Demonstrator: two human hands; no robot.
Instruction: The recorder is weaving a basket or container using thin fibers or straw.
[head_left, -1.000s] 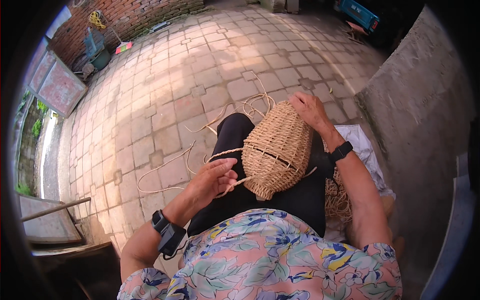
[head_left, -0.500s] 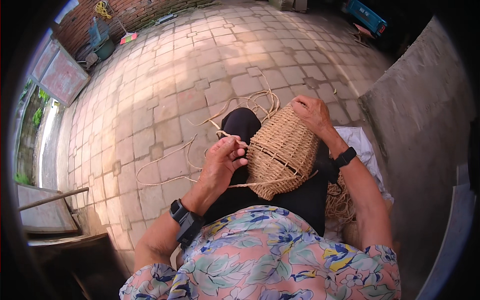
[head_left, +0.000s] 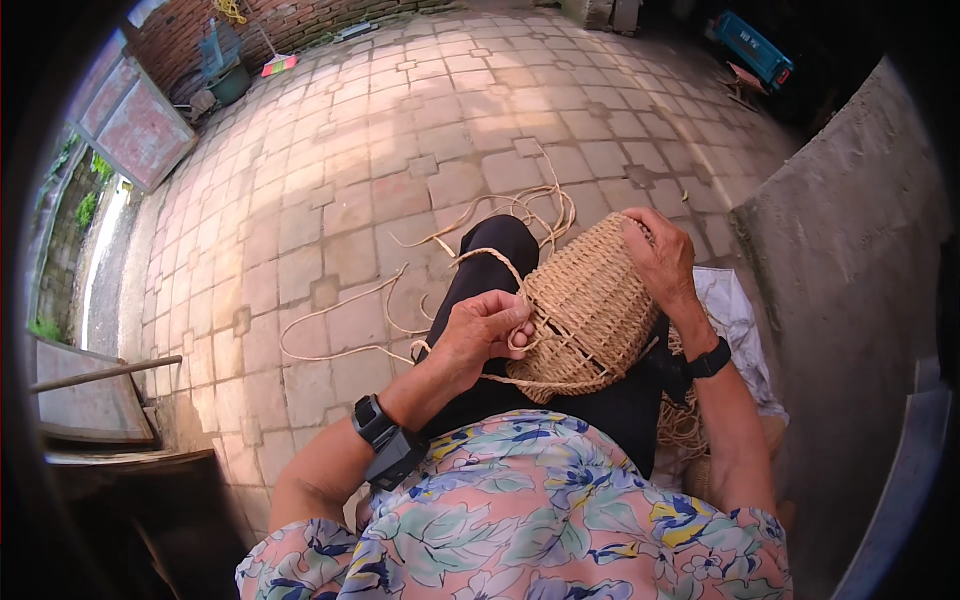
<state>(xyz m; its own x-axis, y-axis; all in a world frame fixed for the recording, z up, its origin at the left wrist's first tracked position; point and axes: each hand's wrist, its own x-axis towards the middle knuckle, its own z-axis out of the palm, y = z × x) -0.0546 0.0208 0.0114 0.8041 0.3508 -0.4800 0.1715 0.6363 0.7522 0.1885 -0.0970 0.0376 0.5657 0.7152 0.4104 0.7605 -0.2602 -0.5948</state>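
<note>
Tan woven basket (head_left: 590,290) lay tilted on the black-trousered lap (head_left: 455,400), tapered end near its waist edge, far end angled out right. On my feed, right hand (head_left: 662,260) was curled over that far end, bracing it, I judged. Left hand (head_left: 487,330) was nearly closed, finger and thumb pinching cord (head_left: 505,262) at the basket's left side, probably for tension. Loose strands (head_left: 325,357) trailed onto the paving (head_left: 330,200).

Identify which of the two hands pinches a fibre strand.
The left hand: its fingertips pinch a fibre strand at the left edge of the basket, whereas the right hand grips the basket's far end.
</note>
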